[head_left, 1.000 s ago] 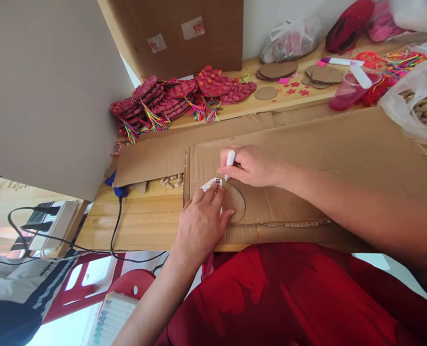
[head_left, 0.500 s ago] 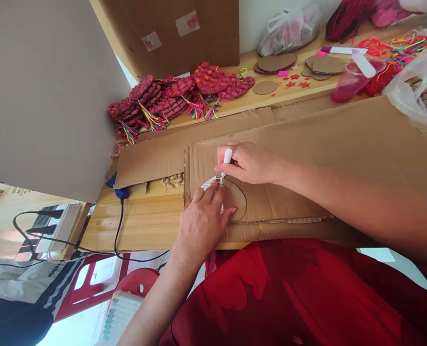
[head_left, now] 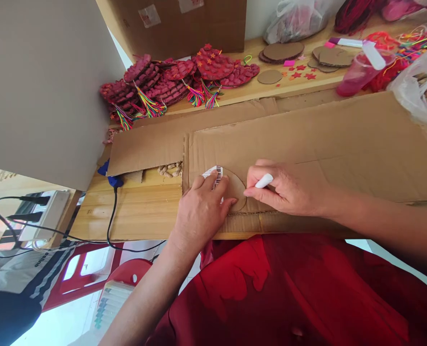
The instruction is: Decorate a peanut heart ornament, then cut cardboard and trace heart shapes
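My left hand [head_left: 205, 204] lies with its fingers spread, pressing a rounded cardboard cutout [head_left: 235, 185] down on a large cardboard sheet [head_left: 307, 137]. A white printed label [head_left: 218, 177] with a barcode shows on the cutout, partly hidden under the fingers. In my right hand [head_left: 283, 187], a white marker [head_left: 264, 181] is pinched between thumb and fingers. Its tip, hidden by the fingers, is by the cutout's right edge. A dark line follows part of that edge.
Red tasselled pieces [head_left: 155, 84] are piled at the back. Round cardboard pieces [head_left: 283, 50], small stars [head_left: 297, 75] and a pink cup [head_left: 360, 74] stand behind the sheet. Left are several peanuts [head_left: 170, 169], a black cable [head_left: 112, 216] and a power strip [head_left: 43, 216].
My right hand has moved with the marker from the cutout's upper edge round to its right edge. My left hand stays on the cutout. The view has shifted slightly.
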A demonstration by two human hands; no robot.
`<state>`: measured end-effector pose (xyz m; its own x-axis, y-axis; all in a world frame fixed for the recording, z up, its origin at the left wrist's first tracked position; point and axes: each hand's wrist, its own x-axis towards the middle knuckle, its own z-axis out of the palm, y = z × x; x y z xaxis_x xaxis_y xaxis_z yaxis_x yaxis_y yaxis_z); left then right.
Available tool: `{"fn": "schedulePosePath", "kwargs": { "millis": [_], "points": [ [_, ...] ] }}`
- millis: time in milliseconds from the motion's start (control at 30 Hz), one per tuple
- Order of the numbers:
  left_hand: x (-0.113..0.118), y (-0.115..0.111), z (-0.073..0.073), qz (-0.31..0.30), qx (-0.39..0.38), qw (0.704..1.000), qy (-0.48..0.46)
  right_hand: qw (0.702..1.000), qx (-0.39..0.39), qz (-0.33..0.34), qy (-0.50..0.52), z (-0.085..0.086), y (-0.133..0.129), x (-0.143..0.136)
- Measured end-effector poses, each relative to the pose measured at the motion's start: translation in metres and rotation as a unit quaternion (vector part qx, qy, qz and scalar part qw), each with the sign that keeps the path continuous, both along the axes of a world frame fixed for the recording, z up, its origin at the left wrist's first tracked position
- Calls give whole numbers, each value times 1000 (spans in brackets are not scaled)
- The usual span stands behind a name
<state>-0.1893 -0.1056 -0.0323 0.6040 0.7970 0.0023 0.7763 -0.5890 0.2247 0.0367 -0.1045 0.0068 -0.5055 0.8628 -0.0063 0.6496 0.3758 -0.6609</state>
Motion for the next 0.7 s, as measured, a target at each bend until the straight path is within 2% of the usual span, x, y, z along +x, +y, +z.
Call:
{"fn": "schedulePosePath", "kwargs": {
  "millis": [133,467,567,700],
  "points": [
    [-1,0,2,-9,2,1000,5,1000,-12,-5,-4,-2,9,0],
    [-2,1,0,-12,5,1000,4,998,58,-33,20,-18,50,-10],
    [-2,1,1,-16,5,1000,3,997,71,-27,15,-19,48,-11],
    [-3,3,0,-25,0,1000,-11,997,72,-24,-10,-15,29,-6]
  ]
}}
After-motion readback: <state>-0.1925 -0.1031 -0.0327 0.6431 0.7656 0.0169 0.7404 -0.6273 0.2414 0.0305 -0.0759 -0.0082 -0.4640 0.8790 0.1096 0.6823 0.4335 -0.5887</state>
